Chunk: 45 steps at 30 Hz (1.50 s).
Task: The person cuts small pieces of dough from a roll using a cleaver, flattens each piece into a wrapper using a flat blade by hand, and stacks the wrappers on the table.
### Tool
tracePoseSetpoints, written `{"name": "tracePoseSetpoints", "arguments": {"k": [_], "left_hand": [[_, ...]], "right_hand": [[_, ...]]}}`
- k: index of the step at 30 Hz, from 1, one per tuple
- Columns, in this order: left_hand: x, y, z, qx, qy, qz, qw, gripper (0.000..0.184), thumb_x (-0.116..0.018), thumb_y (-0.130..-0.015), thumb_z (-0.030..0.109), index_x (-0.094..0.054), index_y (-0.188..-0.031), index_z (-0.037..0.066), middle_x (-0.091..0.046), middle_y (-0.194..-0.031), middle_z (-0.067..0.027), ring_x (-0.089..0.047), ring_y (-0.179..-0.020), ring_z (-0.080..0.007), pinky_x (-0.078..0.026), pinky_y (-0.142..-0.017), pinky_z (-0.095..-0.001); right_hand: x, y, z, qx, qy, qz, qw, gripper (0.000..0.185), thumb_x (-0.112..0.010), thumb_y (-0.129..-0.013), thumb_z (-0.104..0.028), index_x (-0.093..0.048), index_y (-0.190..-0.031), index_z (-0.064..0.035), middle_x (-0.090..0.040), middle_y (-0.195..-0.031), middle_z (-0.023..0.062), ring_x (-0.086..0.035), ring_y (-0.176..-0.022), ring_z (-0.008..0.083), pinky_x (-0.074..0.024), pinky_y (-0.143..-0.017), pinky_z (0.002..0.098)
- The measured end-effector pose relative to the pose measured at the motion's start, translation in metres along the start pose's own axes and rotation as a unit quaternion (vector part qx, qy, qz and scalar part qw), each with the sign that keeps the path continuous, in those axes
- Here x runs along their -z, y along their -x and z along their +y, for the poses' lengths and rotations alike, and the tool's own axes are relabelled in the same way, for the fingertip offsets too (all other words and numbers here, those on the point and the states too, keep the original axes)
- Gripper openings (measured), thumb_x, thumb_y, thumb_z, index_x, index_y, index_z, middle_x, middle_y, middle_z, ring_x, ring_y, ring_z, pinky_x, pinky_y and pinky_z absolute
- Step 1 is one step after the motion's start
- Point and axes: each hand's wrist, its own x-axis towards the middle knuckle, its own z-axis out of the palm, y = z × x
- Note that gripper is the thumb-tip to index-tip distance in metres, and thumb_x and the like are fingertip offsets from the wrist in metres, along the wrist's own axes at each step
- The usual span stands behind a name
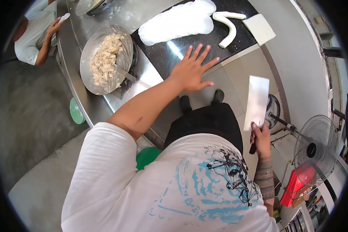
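Observation:
My left hand (191, 69) is spread open, palm down, over the near edge of a black worktop (158, 58); I cannot tell whether it touches. My right hand (261, 135) grips the dark handle of a cleaver (257, 102), its broad blade pointing away from me, off to the right of the worktop. Flat white dough rounds (178, 23) lie overlapped in a long stack beyond my left hand. To their right rests a bent dough rope (230, 31). A pale square piece (260, 29), its material unclear, sits at the worktop's right end.
A metal bowl (87, 77) of chunky pale filling (106, 58), with a spatula (123, 72) in it, stands at left on the steel counter (143, 75). Another person (38, 34) holds something white across the counter. A standing fan (315, 150) is at right.

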Motion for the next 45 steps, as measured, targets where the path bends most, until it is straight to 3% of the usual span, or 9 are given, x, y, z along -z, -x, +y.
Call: {"name": "tracePoseSetpoints", "arguments": {"k": [4,7,9,13,23,32,39,42,45], "left_hand": [[0.002,0.0,-0.007,-0.042,0.118,0.063,0.99,0.089,-0.056,-0.101,0.068,-0.025,-0.173,0.027,-0.014,-0.177,-0.0282,-0.016,-0.163,-0.0502,-0.014,-0.132,-0.0603],[-0.003,-0.002,-0.033,0.126,0.462,0.228,0.848,0.087,-0.056,-0.103,0.065,-0.025,-0.173,0.022,-0.013,-0.177,-0.0288,-0.016,-0.163,-0.0486,-0.012,-0.132,-0.0597],[0.023,0.003,-0.065,0.139,0.253,0.254,0.923,0.085,-0.059,-0.104,0.059,-0.029,-0.171,0.018,-0.015,-0.176,-0.0308,-0.02,-0.161,-0.0513,-0.014,-0.131,-0.0611],[0.035,0.008,-0.066,-0.052,-0.044,0.023,0.997,0.083,-0.061,-0.1,0.061,-0.036,-0.169,0.023,-0.024,-0.176,-0.0255,-0.026,-0.16,-0.0501,-0.018,-0.131,-0.0617],[0.01,0.003,-0.021,-0.038,0.029,-0.016,0.999,0.088,-0.063,-0.094,0.067,-0.035,-0.17,0.033,-0.024,-0.177,-0.0209,-0.027,-0.16,-0.0482,-0.019,-0.127,-0.0683],[0.01,-0.05,-0.096,-0.065,-0.035,0.134,0.988,0.084,-0.061,-0.097,0.061,-0.031,-0.17,0.033,-0.021,-0.178,-0.0206,-0.026,-0.161,-0.0464,-0.017,-0.127,-0.0707],[-0.005,-0.012,-0.043,-0.1,0.057,0.049,0.992,0.092,-0.059,-0.092,0.073,-0.031,-0.171,0.036,-0.022,-0.178,-0.0192,-0.025,-0.161,-0.0469,-0.017,-0.126,-0.0724],[0.01,-0.043,-0.057,-0.072,-0.047,0.025,0.996,0.091,-0.058,-0.093,0.076,-0.03,-0.17,0.038,-0.021,-0.178,-0.0173,-0.022,-0.163,-0.0429,-0.014,-0.128,-0.0694],[0.01,-0.066,-0.088,-0.068,-0.068,0.123,0.988,0.091,-0.061,-0.092,0.073,-0.033,-0.17,0.036,-0.025,-0.177,-0.0183,-0.025,-0.161,-0.0453,-0.017,-0.126,-0.0716]], "right_hand": [[-0.034,-0.028,-0.041,0.049,0.1,-0.049,0.993,0.04,-0.078,-0.099,-0.027,-0.061,-0.121,0.0018,-0.058,-0.068,-0.0004,-0.051,-0.047,0.0082,-0.0428,-0.044,0.0276],[-0.068,-0.056,-0.079,0.086,0.178,-0.123,0.973,0.047,-0.082,-0.096,-0.028,-0.063,-0.126,0.0042,-0.064,-0.075,0.0022,-0.052,-0.048,0.008,-0.0425,-0.043,0.0269],[-0.099,-0.075,-0.103,0.144,0.226,-0.182,0.946,0.05,-0.083,-0.093,-0.024,-0.062,-0.128,0.0048,-0.067,-0.077,0.0048,-0.057,-0.052,0.0112,-0.047,-0.048,0.0291],[-0.155,-0.135,-0.099,0.224,0.273,-0.315,0.881,0.056,-0.089,-0.087,-0.029,-0.067,-0.127,0.0047,-0.077,-0.114,0.0216,-0.073,-0.11,0.0329,-0.055,-0.097,0.0428],[-0.132,-0.127,-0.097,0.166,0.339,-0.318,0.87,0.06,-0.092,-0.085,-0.031,-0.061,-0.124,0.0039,-0.074,-0.108,0.0267,-0.073,-0.104,0.0421,-0.0559,-0.091,0.0456],[-0.154,-0.161,-0.178,0.235,0.434,-0.215,0.843,0.051,-0.09,-0.084,-0.032,-0.066,-0.112,0.0034,-0.074,-0.103,0.0276,-0.074,-0.104,0.0418,-0.0567,-0.09,0.0478],[-0.151,-0.108,-0.085,0.148,0.308,-0.225,0.912,0.056,-0.091,-0.085,-0.023,-0.065,-0.128,0.0025,-0.076,-0.114,0.0195,-0.073,-0.106,0.0267,-0.0557,-0.096,0.0398],[-0.144,-0.137,-0.106,0.199,0.335,-0.192,0.901,0.058,-0.092,-0.085,-0.025,-0.064,-0.126,0.0036,-0.075,-0.107,0.021,-0.074,-0.101,0.029,-0.0572,-0.091,0.0419],[-0.15,-0.162,-0.156,0.23,0.452,-0.163,0.846,0.059,-0.092,-0.084,-0.029,-0.064,-0.124,0.0043,-0.075,-0.101,0.0215,-0.075,-0.095,0.0325,-0.0582,-0.086,0.0441]]}}
